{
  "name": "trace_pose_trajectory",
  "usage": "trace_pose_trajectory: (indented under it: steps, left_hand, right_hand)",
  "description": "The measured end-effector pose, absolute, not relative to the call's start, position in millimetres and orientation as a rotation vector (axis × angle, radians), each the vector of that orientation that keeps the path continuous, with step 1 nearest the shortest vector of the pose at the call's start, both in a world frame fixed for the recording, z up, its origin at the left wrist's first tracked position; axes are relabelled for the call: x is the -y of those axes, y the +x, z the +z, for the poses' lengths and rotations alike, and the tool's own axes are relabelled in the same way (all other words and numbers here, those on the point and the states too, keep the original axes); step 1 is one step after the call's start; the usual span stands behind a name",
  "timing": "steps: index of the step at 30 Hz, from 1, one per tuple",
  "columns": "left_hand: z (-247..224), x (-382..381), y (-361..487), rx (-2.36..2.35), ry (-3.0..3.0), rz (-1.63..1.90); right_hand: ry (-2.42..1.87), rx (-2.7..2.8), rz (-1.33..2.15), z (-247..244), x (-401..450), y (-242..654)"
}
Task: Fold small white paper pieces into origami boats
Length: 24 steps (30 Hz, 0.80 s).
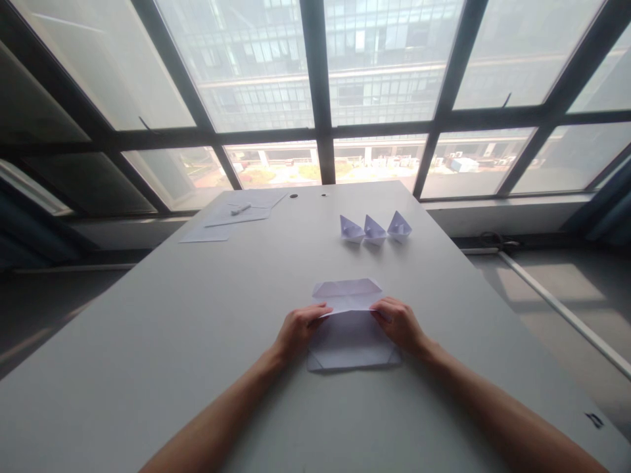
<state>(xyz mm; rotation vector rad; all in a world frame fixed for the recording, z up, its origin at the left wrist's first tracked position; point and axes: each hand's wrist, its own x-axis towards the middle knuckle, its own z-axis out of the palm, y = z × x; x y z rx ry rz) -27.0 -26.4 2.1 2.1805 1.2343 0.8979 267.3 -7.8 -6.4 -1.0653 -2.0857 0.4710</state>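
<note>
While both your hands pinch the raised fold of the white paper sheet [352,338], the sheet lies directly between them, flat on the white table [221,295] apart from that lifted ridge. Your left hand [298,328] closes its thumb and fingers on the ridge's left end; your right hand [399,323] grips the right end the same way. Neither hand is clearly nearer to the sheet's middle. The ridge runs left to right, while the sheet's longer axis seems to point away from you, though foreshortening makes that uncertain. Corners are folded in at its near and far edges.

Beyond the sheet and slightly to its right, three paper boats [375,232] stand in a row. Beyond it to the left are loose paper sheets [211,232], with a white pen-like stick [241,210] on top. Far to the sheet's right, nearer you, a black mark [594,420] is too small to read; no brand or lettering is legible.
</note>
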Motion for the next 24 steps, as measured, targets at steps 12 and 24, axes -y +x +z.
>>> trace_pose_trajectory:
  steps: [12, 24]
  left_hand:
    - [2.8, 28.4, -23.4, -1.289, 2.14, 1.116]
    - [17.6, 26.3, -12.3, -1.208, 1.657, 1.668]
  right_hand:
    - [-1.048, 1.907, 0.521, -6.0, 7.7, 268.5]
    - [-0.909, 1.439, 1.022, -1.2, 10.3, 264.4]
